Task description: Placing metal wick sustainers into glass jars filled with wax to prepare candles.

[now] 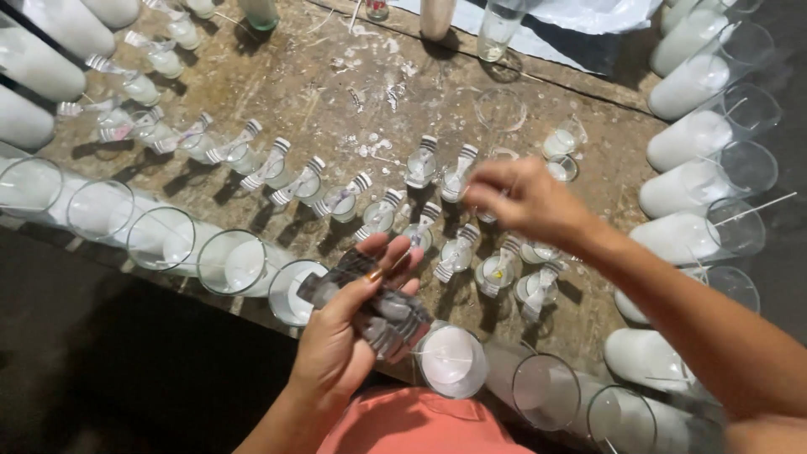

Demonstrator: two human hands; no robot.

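Worn wooden table [336, 92], spattered with white wax. Around its edges, over twenty tall glass candles [698, 134] lying or standing, white-filled. Across the middle, about twenty small glass cups [303, 187] with striped wick clips, crowding the reach. Left hand [345, 336] curled around a bundle of striped clips [382, 311]. Right hand [525, 202], blurred, fingers pinched narrow over cups; contents cannot be told.

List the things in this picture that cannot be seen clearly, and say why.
- Right hand, head view: motion blur; fingertips and grasp unreadable.
- Bundle in the left hand: fingers cover it; pieces uncountable.
- Tall glasses, bottom right: cut by the edge, blurred.
- Small glasses: wicks too small.
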